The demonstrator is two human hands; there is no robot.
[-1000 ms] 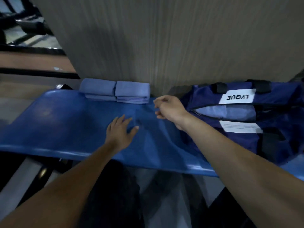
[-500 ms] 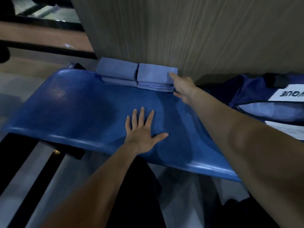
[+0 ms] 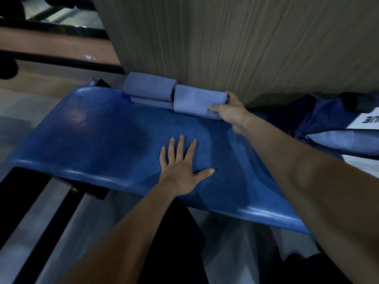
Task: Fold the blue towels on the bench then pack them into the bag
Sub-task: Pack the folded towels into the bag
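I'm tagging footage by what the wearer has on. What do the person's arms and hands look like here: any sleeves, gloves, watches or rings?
Both forearms are bare up to the frame edge, with no sleeve in view. The left hand and right hand wear no gloves. No watch, bracelet or ring shows on either wrist or on the fingers in view. Nails look short and unpainted, though the picture is dim.

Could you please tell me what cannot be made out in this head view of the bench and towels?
- Bag, head view: cut off by the right edge and crossed by the right forearm; its label reads only in part.
- Right hand: its fingers go behind the right towel stack, so the grip is partly hidden.
- Towel count per stack: folds too blurred to tell.
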